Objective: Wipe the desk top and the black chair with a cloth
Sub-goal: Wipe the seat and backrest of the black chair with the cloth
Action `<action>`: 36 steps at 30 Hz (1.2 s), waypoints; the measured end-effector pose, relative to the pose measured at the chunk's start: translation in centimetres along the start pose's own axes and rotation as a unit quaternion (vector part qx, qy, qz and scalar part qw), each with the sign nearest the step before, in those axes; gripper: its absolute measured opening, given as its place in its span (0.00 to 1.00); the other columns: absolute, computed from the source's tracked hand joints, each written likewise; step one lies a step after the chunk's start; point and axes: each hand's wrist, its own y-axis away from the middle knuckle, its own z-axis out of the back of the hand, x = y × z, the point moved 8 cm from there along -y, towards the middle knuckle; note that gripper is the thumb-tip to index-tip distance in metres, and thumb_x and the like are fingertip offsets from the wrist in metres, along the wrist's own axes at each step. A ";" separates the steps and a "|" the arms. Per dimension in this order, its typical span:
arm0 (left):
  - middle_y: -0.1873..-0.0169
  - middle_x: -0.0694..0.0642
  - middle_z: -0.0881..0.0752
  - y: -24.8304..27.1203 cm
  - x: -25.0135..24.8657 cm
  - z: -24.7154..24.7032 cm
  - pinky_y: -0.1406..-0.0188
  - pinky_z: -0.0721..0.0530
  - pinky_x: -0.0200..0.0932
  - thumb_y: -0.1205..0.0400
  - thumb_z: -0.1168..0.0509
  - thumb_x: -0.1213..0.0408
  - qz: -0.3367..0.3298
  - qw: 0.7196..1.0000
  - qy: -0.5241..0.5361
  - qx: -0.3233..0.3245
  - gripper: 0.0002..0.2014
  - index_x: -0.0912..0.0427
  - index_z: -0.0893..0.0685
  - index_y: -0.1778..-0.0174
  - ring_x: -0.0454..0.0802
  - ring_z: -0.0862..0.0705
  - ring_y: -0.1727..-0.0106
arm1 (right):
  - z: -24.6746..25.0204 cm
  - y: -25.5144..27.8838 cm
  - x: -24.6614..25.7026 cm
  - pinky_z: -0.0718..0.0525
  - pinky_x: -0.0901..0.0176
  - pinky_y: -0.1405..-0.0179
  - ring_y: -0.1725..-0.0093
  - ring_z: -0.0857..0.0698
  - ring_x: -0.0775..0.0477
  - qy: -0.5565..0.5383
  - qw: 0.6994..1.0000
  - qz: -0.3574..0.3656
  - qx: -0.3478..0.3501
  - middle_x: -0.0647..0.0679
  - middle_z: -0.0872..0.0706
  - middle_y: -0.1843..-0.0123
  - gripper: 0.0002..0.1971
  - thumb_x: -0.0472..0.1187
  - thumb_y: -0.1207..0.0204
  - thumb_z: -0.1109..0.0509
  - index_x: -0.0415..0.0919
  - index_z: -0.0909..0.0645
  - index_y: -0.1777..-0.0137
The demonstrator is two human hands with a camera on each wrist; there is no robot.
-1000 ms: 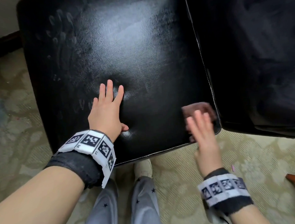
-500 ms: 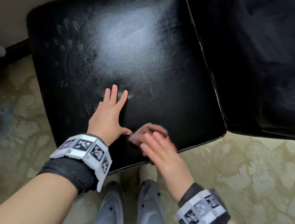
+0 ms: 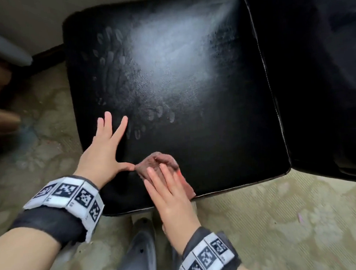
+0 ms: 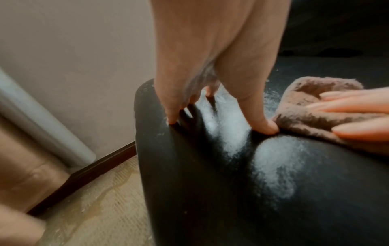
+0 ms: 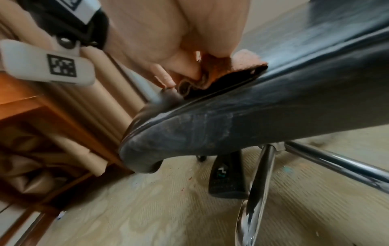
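A small brown cloth [image 3: 158, 166] lies bunched on the seat of a black chair [image 3: 191, 93], close to the seat's near edge and a little left of its middle. The right hand [image 3: 171, 196] lies flat on top of the cloth, its fingers [image 3: 164, 176] straight and close together, pressing the fabric down against the leather rather than curling round it. In the right wrist view the cloth [image 5: 242, 63] shows folded under the palm at the seat's rim.

Just to the left, the left hand [image 3: 106, 154] rests on the seat with its fingers spread and straight, holding nothing. Its thumb tip [image 4: 265, 128] touches the left edge of the cloth [image 4: 311, 106].

The seat's glossy black surface carries a pale dusty sheen across its upper middle, with finger-shaped smudges [image 3: 112, 48] on the left side and a few more near the left fingertips. A second black padded part of the chair [image 3: 317, 83] adjoins the seat on the right.

Both wrists wear black bands [image 3: 54, 222] with white squares printed in black patterns. Beneath the seat, chrome legs [image 5: 258, 183] show in the right wrist view. The floor is pale patterned carpet [image 3: 279, 222], and grey star-printed trouser legs [image 3: 137, 249] appear at the bottom.
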 end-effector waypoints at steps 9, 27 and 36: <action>0.17 0.44 0.59 0.0 2.0 2.6 0.22 0.39 0.47 0.34 0.19 0.66 0.012 0.997 0.071 -0.012 0.60 0.47 0.56 0.16 0.43 0.54 0.17 | 10.6 -5.6 -12.1 0.45 0.41 0.20 0.17 0.52 0.38 0.044 0.980 -0.190 -0.042 0.41 0.47 0.16 0.40 0.19 0.35 0.43 0.38 0.40 0.19; 0.17 0.49 0.60 1.3 4.7 0.7 0.27 0.33 0.50 0.25 0.25 0.61 0.077 0.993 0.081 0.045 0.54 0.51 0.62 0.17 0.58 0.35 0.21 | 10.1 -13.4 -8.3 0.34 0.40 0.25 0.18 0.49 0.38 0.094 0.982 -0.166 0.014 0.44 0.48 0.16 0.38 0.24 0.30 0.36 0.41 0.41 0.19; 0.17 0.50 0.59 3.6 3.4 -1.1 0.29 0.33 0.44 0.22 0.31 0.52 0.048 0.995 0.029 0.084 0.50 0.52 0.63 0.17 0.49 0.37 0.20 | 0.5 -9.0 2.5 0.24 0.33 0.35 0.32 0.22 0.29 0.095 0.979 0.142 0.111 0.37 0.18 0.33 0.22 0.39 0.24 0.48 0.36 0.15 0.40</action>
